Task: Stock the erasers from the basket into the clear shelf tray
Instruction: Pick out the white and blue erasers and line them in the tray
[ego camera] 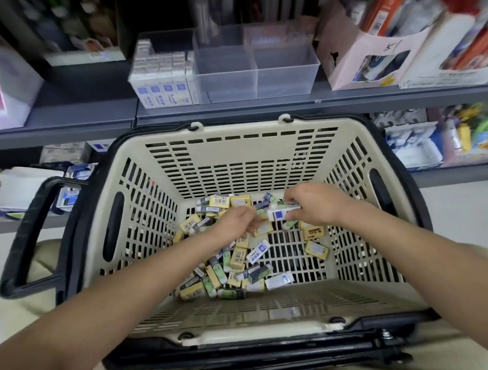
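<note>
Down inside the cream slotted plastic basket (238, 162), my right hand (316, 206) is pinching a white eraser w/ blue square label (280, 213) btwn thumb & fingers, just over the heap of yellow, white & green sleeved erasers (234, 267). My left hand (236, 224) is curling right beside it; can't tell if it's gripping anything. Barcodes are showing, but the print's too blurred to read. Beyond the basket, the clear divided plastic tray (227, 81) is sitting on a grey metal shelf (351, 97).
</note>
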